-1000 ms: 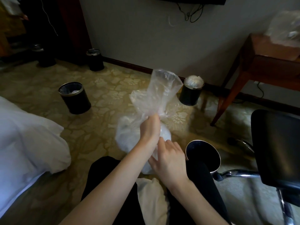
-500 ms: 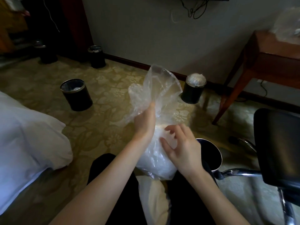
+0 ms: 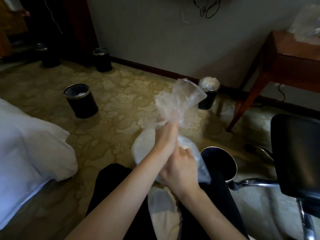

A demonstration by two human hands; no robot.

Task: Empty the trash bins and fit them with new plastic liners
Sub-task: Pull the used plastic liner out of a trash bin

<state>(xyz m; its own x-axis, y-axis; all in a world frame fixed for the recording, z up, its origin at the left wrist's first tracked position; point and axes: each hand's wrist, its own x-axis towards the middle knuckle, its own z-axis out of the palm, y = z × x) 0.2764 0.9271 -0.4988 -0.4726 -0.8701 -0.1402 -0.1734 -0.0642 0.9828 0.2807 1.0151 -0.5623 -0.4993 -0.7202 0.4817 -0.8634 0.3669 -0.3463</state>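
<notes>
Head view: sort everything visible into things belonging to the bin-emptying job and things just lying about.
Job: trash bag, left hand, right hand, empty bin, full bin, lined bin.
Lying about: bedding, wooden table, black chair.

single head-worn wide-angle view
looks forward and down from close above the left grip (image 3: 166,141) and right grip (image 3: 181,168); carpet (image 3: 121,101) and wall (image 3: 155,40) lie beyond them.

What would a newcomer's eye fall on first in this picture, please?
The clear plastic bag in the middle, gripped at its neck by the left hand while the right hand touches its bulging lower part. Just right of it stands an open black bin with a shiny rim, and by the wall another bin is stuffed with a full bag.
</notes>
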